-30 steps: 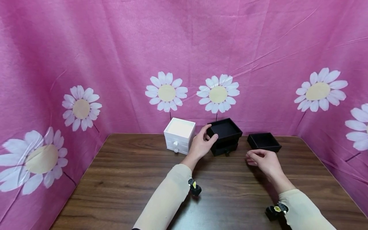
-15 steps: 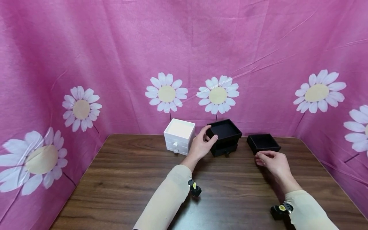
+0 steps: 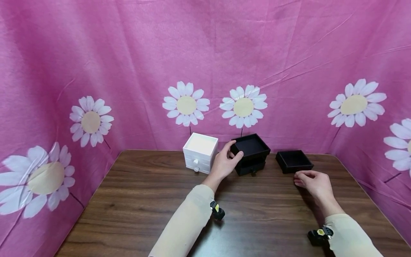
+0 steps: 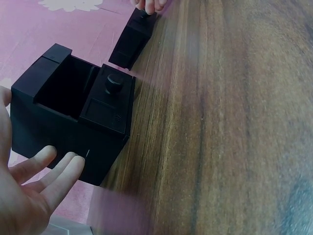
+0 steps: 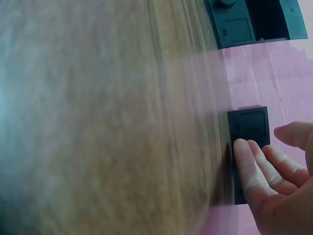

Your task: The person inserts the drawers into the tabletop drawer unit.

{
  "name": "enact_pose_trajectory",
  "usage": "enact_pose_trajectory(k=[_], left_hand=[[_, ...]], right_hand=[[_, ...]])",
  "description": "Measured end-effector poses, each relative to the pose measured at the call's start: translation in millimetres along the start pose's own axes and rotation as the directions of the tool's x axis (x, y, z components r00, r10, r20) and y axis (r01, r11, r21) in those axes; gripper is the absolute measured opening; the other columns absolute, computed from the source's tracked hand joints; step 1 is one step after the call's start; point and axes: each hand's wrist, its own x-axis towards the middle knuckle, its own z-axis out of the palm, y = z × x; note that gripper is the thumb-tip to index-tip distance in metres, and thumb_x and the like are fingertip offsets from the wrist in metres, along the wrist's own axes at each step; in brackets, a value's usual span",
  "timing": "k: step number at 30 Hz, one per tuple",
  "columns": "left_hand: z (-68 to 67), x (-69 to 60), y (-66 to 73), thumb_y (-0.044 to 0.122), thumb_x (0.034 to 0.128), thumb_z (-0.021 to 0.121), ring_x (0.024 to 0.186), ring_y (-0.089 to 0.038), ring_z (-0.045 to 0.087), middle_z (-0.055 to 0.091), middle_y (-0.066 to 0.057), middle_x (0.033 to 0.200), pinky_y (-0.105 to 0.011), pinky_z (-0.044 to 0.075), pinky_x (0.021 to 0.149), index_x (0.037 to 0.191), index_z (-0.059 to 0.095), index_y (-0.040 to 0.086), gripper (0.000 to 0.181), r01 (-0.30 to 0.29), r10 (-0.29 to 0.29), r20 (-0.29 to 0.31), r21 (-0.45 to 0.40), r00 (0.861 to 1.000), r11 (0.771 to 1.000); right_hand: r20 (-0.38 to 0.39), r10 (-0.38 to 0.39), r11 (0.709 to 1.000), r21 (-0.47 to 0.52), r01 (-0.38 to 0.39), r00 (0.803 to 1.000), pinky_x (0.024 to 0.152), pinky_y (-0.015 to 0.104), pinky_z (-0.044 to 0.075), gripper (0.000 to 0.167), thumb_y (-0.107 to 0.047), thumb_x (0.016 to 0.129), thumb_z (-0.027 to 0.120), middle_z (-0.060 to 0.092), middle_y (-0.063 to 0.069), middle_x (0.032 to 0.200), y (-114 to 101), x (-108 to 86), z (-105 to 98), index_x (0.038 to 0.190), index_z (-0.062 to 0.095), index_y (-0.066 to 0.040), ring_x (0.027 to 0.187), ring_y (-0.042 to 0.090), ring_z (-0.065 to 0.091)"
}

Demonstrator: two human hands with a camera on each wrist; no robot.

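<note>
A small black drawer cabinet (image 3: 257, 155) stands at the back of the table, an open compartment showing above its lower knobbed drawer in the left wrist view. My left hand (image 3: 221, 163) touches its left side with fairly straight fingers (image 4: 68, 171), the thumb near its upper front edge. To the right lies a separate black drawer (image 3: 298, 169). My right hand (image 3: 316, 184) is at that drawer's front, fingertips close to its knob. In the right wrist view, fingers (image 5: 249, 164) cover part of the drawer front and the thumb stands apart; contact with the knob is unclear.
A white drawer cabinet (image 3: 206, 159) with two round knobs stands left of the black one, close to my left hand. Behind the wooden table (image 3: 135, 203) hangs a pink daisy-printed cloth (image 3: 138, 71), near the backs of the boxes.
My right hand has slid rightward along the table from the left of the loose black drawer to its front. The left hand, both cabinets and the loose drawer stay in place.
</note>
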Motion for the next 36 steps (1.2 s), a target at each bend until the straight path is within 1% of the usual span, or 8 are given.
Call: enact_pose_trajectory(k=[9,15,20,24,26,30,36], left_hand=[[-0.3,-0.7,2.1,0.051,0.1033,0.067,0.081,-0.012,0.059,0.068,-0.004,0.101,-0.027,0.049,0.069,0.158,0.052,0.038,0.058,-0.005,0.005,0.005,-0.008,1.000,1.000],[-0.8,-0.6,0.0,0.051,0.1034,0.067,0.081,-0.011,0.059,0.068,-0.003,0.100,-0.026,0.049,0.069,0.158,0.052,0.037,0.058,-0.004,0.004,0.002,-0.007,1.000,1.000],[-0.8,-0.6,-1.6,0.051,0.1033,0.067,0.081,-0.010,0.059,0.067,-0.002,0.100,-0.026,0.049,0.069,0.158,0.052,0.038,0.058,0.006,-0.006,-0.003,-0.010,1.000,1.000],[-0.9,-1.0,-1.7,0.051,0.1032,0.068,0.080,-0.010,0.059,0.068,-0.003,0.100,-0.026,0.048,0.070,0.158,0.052,0.038,0.058,0.008,-0.008,0.001,-0.012,1.000,1.000],[-1.0,-1.1,-1.5,0.051,0.1033,0.067,0.080,-0.010,0.059,0.068,-0.003,0.101,-0.026,0.048,0.069,0.158,0.052,0.037,0.058,0.010,-0.010,0.002,-0.011,1.000,1.000],[-1.3,-1.2,-0.9,0.051,0.1034,0.067,0.081,-0.011,0.058,0.068,-0.003,0.101,-0.026,0.048,0.069,0.158,0.052,0.037,0.058,0.008,-0.008,0.002,-0.010,1.000,1.000],[-0.3,-0.6,-0.7,0.051,0.1036,0.067,0.082,-0.011,0.059,0.068,-0.003,0.100,-0.026,0.048,0.069,0.158,0.052,0.036,0.058,-0.010,0.010,0.002,-0.011,1.000,1.000]], right_hand=[[-0.018,0.004,1.000,0.012,-0.003,1.000,0.073,0.021,0.065,0.038,-0.003,0.108,0.056,0.075,-0.015,0.079,7.2,3.3,-9.0,0.130,0.056,0.028,0.073,-0.002,0.075],[-0.037,0.011,1.000,0.007,-0.010,0.999,0.071,0.021,0.065,0.037,-0.002,0.107,0.056,0.074,-0.014,0.078,9.9,5.7,-9.2,0.129,0.056,0.028,0.070,-0.003,0.074],[-0.069,0.048,0.999,-0.007,-0.049,0.996,0.068,0.022,0.065,0.039,-0.006,0.107,0.060,0.074,-0.012,0.075,9.0,10.8,-7.7,0.126,0.058,0.028,0.066,-0.002,0.074],[-0.100,0.093,0.996,-0.004,-0.094,0.991,0.068,0.023,0.065,0.036,-0.008,0.106,0.063,0.075,-0.010,0.072,8.4,13.9,-6.8,0.122,0.062,0.024,0.064,0.001,0.075],[-0.106,0.104,0.994,-0.009,-0.105,0.989,0.067,0.024,0.065,0.036,-0.010,0.106,0.064,0.075,-0.010,0.073,8.2,15.1,-7.0,0.122,0.063,0.023,0.064,0.001,0.075],[-0.100,0.111,0.993,-0.018,-0.113,0.989,0.067,0.024,0.065,0.038,-0.011,0.106,0.065,0.074,-0.012,0.070,7.9,17.2,-7.4,0.122,0.064,0.023,0.063,0.000,0.075],[-0.091,0.119,0.993,0.005,-0.119,0.989,0.065,0.023,0.065,0.034,-0.011,0.105,0.066,0.073,-0.014,0.064,7.2,21.2,-8.7,0.117,0.067,0.021,0.061,0.000,0.075]])
